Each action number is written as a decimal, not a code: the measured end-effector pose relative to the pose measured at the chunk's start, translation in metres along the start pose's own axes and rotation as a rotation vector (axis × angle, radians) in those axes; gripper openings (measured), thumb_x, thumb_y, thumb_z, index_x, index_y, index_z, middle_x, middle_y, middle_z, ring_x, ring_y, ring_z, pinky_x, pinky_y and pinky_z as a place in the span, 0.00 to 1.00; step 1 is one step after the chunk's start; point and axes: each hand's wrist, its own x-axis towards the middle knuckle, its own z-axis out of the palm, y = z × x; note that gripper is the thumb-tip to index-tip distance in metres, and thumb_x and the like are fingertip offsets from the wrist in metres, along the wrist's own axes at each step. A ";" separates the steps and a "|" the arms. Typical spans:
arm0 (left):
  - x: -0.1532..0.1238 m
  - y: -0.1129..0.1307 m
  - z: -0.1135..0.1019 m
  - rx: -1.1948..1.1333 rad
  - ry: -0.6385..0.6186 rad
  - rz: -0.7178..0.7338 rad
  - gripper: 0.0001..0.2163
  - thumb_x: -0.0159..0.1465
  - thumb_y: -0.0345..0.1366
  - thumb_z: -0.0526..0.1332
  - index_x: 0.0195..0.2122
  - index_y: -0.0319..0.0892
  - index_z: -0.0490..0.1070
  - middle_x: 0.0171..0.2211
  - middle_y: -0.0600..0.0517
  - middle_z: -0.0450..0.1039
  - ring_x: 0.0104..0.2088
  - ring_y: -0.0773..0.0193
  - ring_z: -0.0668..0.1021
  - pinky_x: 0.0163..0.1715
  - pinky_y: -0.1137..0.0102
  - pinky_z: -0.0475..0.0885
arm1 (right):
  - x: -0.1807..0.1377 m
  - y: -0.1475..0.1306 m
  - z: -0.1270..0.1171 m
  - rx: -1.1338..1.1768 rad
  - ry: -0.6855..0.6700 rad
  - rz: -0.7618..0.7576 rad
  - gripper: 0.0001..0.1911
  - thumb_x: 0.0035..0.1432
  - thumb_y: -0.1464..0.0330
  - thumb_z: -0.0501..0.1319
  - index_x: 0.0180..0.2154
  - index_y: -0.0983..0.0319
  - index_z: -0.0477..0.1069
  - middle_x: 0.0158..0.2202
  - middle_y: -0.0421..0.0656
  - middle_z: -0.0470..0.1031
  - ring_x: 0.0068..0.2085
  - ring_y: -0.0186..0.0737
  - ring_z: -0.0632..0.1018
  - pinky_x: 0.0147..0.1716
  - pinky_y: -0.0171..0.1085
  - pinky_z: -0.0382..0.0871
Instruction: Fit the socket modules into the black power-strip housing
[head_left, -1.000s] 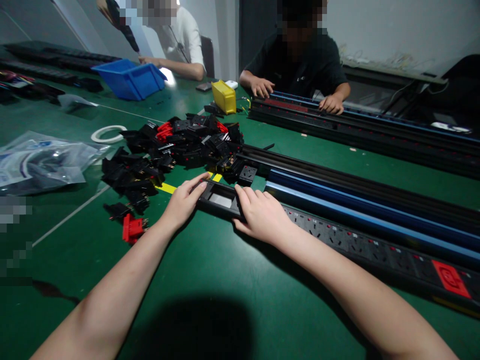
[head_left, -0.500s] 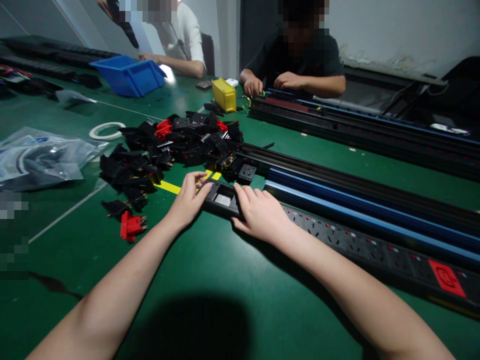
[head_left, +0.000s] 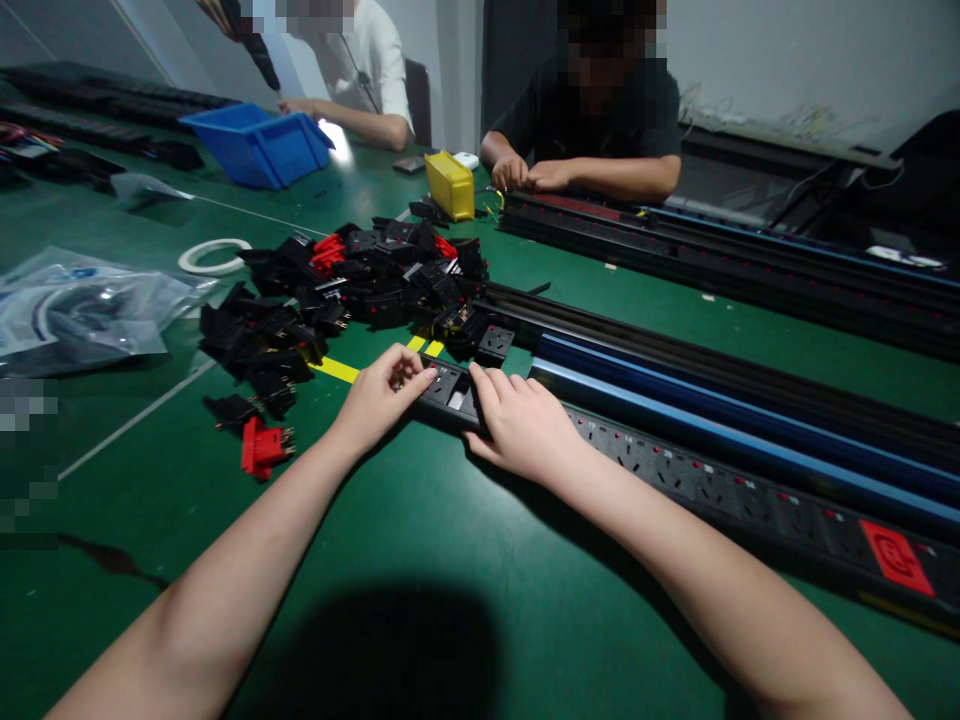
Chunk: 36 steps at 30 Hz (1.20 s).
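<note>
A long black power strip (head_left: 720,490) runs from the middle of the table to the right edge, with a row of numbered sockets and one red socket (head_left: 896,556). My right hand (head_left: 521,422) wraps over the strip near its left end. At that end my left hand (head_left: 375,398) is closed, thumb on a black socket module (head_left: 444,383) seated in the strip's channel. A small gap showing something white is left between this module and my right hand. The left fingertips are partly hidden behind the strip's end.
Beyond the strip lies a heap of black and red socket modules (head_left: 375,270); a red module (head_left: 262,448) sits nearer. Blue-edged rails (head_left: 675,405) run alongside. Farther off are a blue bin (head_left: 259,150), a yellow box (head_left: 451,188), a tape roll (head_left: 214,256) and two co-workers.
The socket module under my left hand has slid right along the channel, narrowing the gap. My right hand has stayed on the strip. The co-worker opposite has brought their hands together.
</note>
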 end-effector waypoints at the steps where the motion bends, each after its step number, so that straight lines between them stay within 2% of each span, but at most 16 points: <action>1: 0.000 0.001 0.000 -0.007 0.001 0.010 0.14 0.64 0.50 0.62 0.34 0.44 0.67 0.29 0.55 0.69 0.29 0.64 0.71 0.31 0.70 0.65 | 0.000 0.000 0.000 -0.002 0.002 -0.001 0.40 0.63 0.58 0.58 0.68 0.75 0.54 0.58 0.59 0.72 0.49 0.55 0.76 0.47 0.48 0.71; 6: -0.002 0.003 0.000 -0.041 -0.034 0.054 0.14 0.66 0.49 0.60 0.40 0.44 0.75 0.38 0.51 0.77 0.39 0.59 0.78 0.39 0.68 0.70 | 0.000 0.000 0.001 -0.004 0.008 0.000 0.40 0.63 0.58 0.58 0.68 0.75 0.53 0.58 0.58 0.72 0.49 0.54 0.76 0.46 0.47 0.71; 10: -0.004 0.004 -0.001 -0.021 -0.019 0.061 0.16 0.66 0.50 0.60 0.46 0.45 0.77 0.44 0.49 0.80 0.43 0.56 0.80 0.42 0.66 0.73 | 0.001 0.000 0.001 0.003 -0.004 0.004 0.40 0.63 0.57 0.58 0.68 0.75 0.53 0.58 0.59 0.71 0.50 0.54 0.76 0.47 0.48 0.71; 18: -0.002 0.004 -0.001 -0.016 -0.089 0.091 0.18 0.67 0.51 0.57 0.45 0.46 0.80 0.46 0.49 0.80 0.49 0.53 0.79 0.55 0.62 0.70 | 0.001 0.000 0.001 0.005 0.000 0.004 0.40 0.64 0.57 0.57 0.68 0.75 0.53 0.58 0.59 0.71 0.50 0.55 0.76 0.47 0.48 0.71; 30: -0.003 0.005 0.003 0.008 -0.120 0.089 0.21 0.70 0.53 0.53 0.44 0.43 0.78 0.41 0.49 0.78 0.45 0.55 0.77 0.49 0.64 0.70 | 0.000 0.000 0.001 0.001 0.008 -0.005 0.40 0.64 0.57 0.58 0.68 0.75 0.54 0.58 0.58 0.72 0.49 0.54 0.76 0.47 0.47 0.70; 33: -0.005 0.008 0.004 -0.007 -0.094 0.080 0.20 0.69 0.53 0.54 0.42 0.43 0.78 0.41 0.49 0.78 0.45 0.55 0.78 0.48 0.64 0.71 | -0.001 0.001 0.001 0.005 0.006 -0.007 0.40 0.63 0.57 0.58 0.68 0.76 0.53 0.58 0.59 0.71 0.50 0.55 0.76 0.48 0.48 0.71; 36: -0.005 0.009 0.005 -0.058 -0.047 0.064 0.18 0.69 0.51 0.55 0.42 0.44 0.78 0.42 0.49 0.79 0.45 0.55 0.78 0.48 0.65 0.71 | -0.001 0.002 0.000 0.020 0.000 -0.022 0.41 0.64 0.57 0.58 0.69 0.76 0.51 0.63 0.60 0.67 0.51 0.55 0.75 0.50 0.49 0.71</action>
